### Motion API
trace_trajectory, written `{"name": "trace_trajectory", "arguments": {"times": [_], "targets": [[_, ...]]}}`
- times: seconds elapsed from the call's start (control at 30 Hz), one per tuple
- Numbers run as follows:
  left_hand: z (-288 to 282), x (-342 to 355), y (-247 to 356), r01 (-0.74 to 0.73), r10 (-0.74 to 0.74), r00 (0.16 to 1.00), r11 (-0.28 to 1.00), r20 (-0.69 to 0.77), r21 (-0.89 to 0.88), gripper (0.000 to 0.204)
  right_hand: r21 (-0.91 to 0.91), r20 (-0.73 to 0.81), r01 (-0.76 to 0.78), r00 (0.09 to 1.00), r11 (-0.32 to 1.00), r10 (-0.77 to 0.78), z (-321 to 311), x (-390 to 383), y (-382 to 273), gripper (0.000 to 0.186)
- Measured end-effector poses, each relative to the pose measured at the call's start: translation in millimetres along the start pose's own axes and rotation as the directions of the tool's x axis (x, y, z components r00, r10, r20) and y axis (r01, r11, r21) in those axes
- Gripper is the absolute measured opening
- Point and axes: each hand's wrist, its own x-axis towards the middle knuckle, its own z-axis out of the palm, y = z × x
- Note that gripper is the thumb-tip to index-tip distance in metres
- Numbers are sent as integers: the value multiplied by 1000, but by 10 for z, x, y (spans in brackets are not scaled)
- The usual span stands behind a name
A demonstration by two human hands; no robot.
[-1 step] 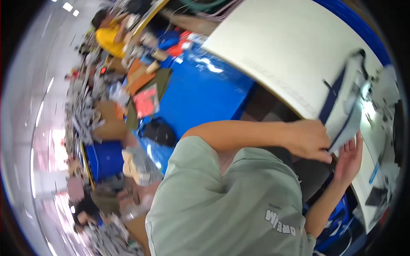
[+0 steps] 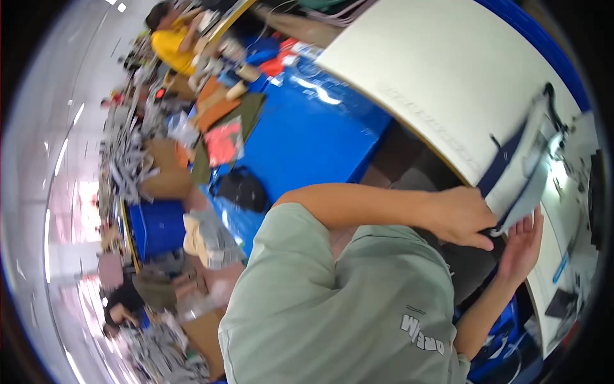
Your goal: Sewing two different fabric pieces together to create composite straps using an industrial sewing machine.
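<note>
A white, navy and pale grey-blue fabric piece lies across the white worktop, under the lit head of a white sewing machine at the right. My left hand grips the near end of this piece, knuckles up, its fingertips mostly hidden. Just right of it, my right hand is palm up, fingers loosely apart and slightly bent, their tips against the underside of the grey-blue part.
A blue table or covered surface holds a pink packet, olive and orange pieces and a black bag. A blue bin and cardboard box stand left. A person in yellow works behind; another person is lower left.
The whole view has shifted slightly, with the background and worktop appearing a little lower. My left hand and the end of the fabric sit slightly lower too; the grips look the same.
</note>
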Motion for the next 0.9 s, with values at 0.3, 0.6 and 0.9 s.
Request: {"name": "trace_trajectory", "arguments": {"times": [0.3,0.6,0.9], "targets": [[705,-738,523,399,-370,857,37,358,-916,33,-235,-65,-141,989,962,129,341,-929,404,35],[717,-575,162,526,-537,792,361,290,-770,33,-505,-122,-80,992,860,20,86,-845,665,24],[841,-306,105,588,-506,767,306,395,-749,20,-156,-54,-69,997,985,61,-95,-861,531,22]]}}
